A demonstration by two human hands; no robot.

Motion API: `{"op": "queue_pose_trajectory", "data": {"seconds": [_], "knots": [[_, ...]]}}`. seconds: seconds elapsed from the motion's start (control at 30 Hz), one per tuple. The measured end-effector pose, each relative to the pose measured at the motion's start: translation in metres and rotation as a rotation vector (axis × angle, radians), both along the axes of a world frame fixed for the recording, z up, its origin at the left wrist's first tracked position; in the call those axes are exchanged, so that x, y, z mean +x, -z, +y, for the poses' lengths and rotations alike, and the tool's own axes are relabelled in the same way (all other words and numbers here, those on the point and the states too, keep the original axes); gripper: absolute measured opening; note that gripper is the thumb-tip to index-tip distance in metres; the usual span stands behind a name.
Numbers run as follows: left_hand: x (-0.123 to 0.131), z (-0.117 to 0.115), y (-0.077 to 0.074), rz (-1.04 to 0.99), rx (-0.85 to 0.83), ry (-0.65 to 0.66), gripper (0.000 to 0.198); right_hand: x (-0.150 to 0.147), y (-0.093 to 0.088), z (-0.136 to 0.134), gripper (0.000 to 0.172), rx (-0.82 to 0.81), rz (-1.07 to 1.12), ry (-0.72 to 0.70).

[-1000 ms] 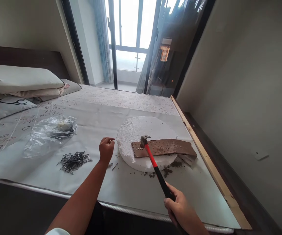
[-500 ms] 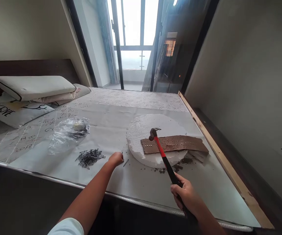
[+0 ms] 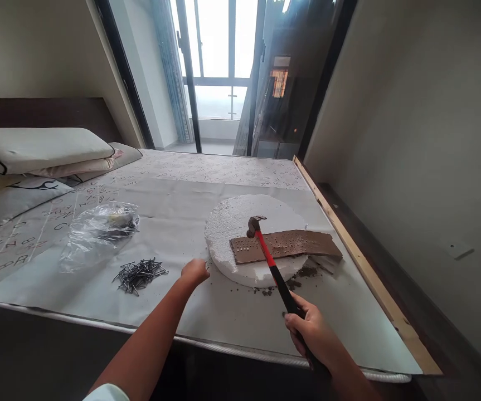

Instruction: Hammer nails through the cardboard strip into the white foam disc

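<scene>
My right hand point(image 3: 307, 328) grips the black handle of a claw hammer point(image 3: 270, 259) with a red neck. Its metal head hangs over the left part of a brown perforated strip point(image 3: 290, 245), which lies on a round white foam disc point(image 3: 223, 223). Near the strip's left end a short row of bright nail heads point(image 3: 242, 249) shows. At the disc's left edge, my left hand point(image 3: 195, 272) is closed in a pinch round a nail point(image 3: 207, 268), of which only a bit is visible. To the left of this hand lies a pile of nails point(image 3: 140, 275).
A clear plastic bag point(image 3: 102, 228) with dark contents lies further left. Brown crumbs point(image 3: 265, 291) are scattered along the disc's front edge. A wooden rail point(image 3: 361, 267) borders the bed on the right, and pillows point(image 3: 43, 150) are stacked at the back left.
The loose nail that lay beside my left hand is gone from the sheet, and the hand is now closed on it. The hammer stays in my right hand. The whole view has shifted slightly.
</scene>
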State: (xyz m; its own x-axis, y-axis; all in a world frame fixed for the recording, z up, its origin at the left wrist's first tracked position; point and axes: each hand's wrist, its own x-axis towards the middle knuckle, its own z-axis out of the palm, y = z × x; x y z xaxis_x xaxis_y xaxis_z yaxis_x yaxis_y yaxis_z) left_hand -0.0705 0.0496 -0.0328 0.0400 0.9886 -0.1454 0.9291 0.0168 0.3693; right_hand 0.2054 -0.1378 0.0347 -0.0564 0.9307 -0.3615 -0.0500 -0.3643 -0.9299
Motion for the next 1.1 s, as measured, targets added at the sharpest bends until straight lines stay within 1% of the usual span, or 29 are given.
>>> {"op": "queue_pose_trajectory", "data": {"seconds": [0.03, 0.07, 0.13, 0.17, 0.23, 0.3, 0.33, 0.4, 0.47, 0.53, 0.67, 0.77, 0.93, 1.1], "knots": [[0.004, -0.002, -0.009, -0.022, -0.001, 0.031, 0.006, 0.002, -0.001, 0.000, 0.073, 0.005, 0.000, 0.008], [0.010, -0.004, -0.019, -0.090, 0.017, 0.059, 0.005, 0.003, -0.002, 0.001, 0.073, 0.009, 0.000, 0.017], [0.026, -0.009, -0.034, -0.343, 0.054, 0.080, 0.011, 0.005, -0.005, 0.002, 0.072, 0.018, -0.004, 0.033], [0.037, -0.010, -0.040, -0.467, 0.080, 0.092, 0.015, 0.005, -0.006, 0.002, 0.071, 0.021, -0.005, 0.040], [0.060, -0.010, -0.046, -0.667, 0.146, 0.121, 0.021, 0.006, -0.008, 0.003, 0.069, 0.026, -0.008, 0.049], [0.082, -0.006, -0.046, -0.804, 0.198, 0.120, 0.021, 0.006, -0.011, 0.004, 0.067, 0.028, -0.004, 0.048], [0.091, -0.003, -0.044, -0.836, 0.222, 0.111, 0.020, 0.007, -0.012, 0.003, 0.067, 0.029, 0.000, 0.045], [0.106, 0.004, -0.038, -0.825, 0.287, 0.099, 0.018, 0.008, -0.013, 0.003, 0.067, 0.032, 0.008, 0.037], [0.117, 0.010, -0.031, -0.761, 0.363, 0.099, 0.016, 0.010, -0.014, 0.002, 0.067, 0.031, 0.004, 0.028], [0.123, 0.015, -0.024, -0.707, 0.405, 0.108, 0.016, 0.012, -0.015, 0.001, 0.068, 0.029, -0.007, 0.022], [0.129, 0.020, -0.015, -0.620, 0.422, 0.135, 0.016, 0.014, -0.015, 0.000, 0.070, 0.023, -0.017, 0.021], [0.129, 0.022, -0.013, -0.569, 0.412, 0.143, 0.017, 0.015, -0.018, -0.001, 0.071, 0.025, -0.035, 0.020], [0.129, 0.022, -0.013, -0.514, 0.381, 0.126, 0.019, 0.014, -0.024, -0.005, 0.069, 0.036, -0.059, -0.007], [0.129, 0.022, -0.013, -0.509, 0.372, 0.125, 0.019, 0.011, -0.029, -0.006, 0.071, 0.021, -0.066, -0.032]]}}
